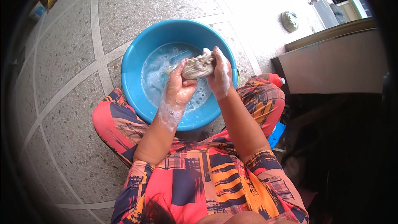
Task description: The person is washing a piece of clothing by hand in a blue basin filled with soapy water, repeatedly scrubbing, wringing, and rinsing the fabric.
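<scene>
A bunched, wet, off-white cloth point(198, 67) is held between my two hands above a round blue plastic basin point(130, 90). My left hand point(179, 84), with suds around the wrist, grips the cloth's left end. At its right end my right hand point(221, 74), streaked with foam, closes on the cloth. Soapy water point(155, 74) with bubbles lies in the basin. A blue scrubbing brush point(181, 56) rests in the suds just behind the cloth, bristles showing. The basin stands on the floor between my bent legs.
Speckled terrazzo floor point(68, 105) with pale strips surrounds the basin. By my right knee lies a red bottle with a white cap point(275, 80), near a low cabinet-like block point(335, 63). A filled plastic bag point(289, 21) sits farther right. A blue object point(276, 135) is beside my right thigh.
</scene>
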`<state>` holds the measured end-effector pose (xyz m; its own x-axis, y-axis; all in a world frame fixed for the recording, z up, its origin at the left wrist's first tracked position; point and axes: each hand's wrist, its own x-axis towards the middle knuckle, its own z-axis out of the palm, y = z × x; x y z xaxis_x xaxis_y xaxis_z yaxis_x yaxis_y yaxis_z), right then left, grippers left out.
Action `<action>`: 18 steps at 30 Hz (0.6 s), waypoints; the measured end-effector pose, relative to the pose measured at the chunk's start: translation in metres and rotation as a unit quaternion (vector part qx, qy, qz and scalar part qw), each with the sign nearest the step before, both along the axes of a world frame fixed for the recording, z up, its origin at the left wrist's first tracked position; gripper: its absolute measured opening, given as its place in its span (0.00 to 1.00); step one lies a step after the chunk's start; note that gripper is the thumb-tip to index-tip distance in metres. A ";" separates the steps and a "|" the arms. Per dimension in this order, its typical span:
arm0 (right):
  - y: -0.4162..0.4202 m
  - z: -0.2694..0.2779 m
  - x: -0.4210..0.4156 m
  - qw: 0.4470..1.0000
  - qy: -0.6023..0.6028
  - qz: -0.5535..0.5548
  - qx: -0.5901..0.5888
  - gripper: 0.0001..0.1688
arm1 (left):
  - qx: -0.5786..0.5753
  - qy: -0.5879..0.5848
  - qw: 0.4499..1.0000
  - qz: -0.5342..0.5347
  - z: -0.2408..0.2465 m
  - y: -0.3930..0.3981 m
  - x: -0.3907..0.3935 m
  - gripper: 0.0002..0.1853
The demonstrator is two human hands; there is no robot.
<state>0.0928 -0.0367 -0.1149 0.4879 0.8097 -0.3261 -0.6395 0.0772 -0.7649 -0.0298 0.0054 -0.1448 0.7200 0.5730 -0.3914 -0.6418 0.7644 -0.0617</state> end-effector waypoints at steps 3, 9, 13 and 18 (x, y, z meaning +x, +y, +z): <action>-0.010 -0.004 -0.007 0.986 -0.166 0.015 0.009 0.12 | 0.046 -0.098 0.993 -0.039 -0.008 0.008 -0.003 0.08; -0.011 -0.019 -0.011 0.921 -0.379 -0.085 0.025 0.10 | 0.036 0.007 0.999 -0.014 -0.010 0.000 0.007 0.08; -0.021 0.005 -0.026 0.742 -0.649 -0.002 0.168 0.07 | 0.080 0.170 0.982 -0.010 0.006 -0.009 0.006 0.08; 0.006 -0.006 -0.036 0.547 -0.834 0.040 0.055 0.09 | 0.392 0.392 0.832 0.003 -0.063 -0.032 0.019 0.09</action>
<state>0.0565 -0.0305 -0.1208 -0.0067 0.8205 0.5715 0.9372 0.2045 -0.2825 -0.0106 -0.0266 -0.2081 0.4151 0.8765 -0.2438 -0.2538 0.3689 0.8941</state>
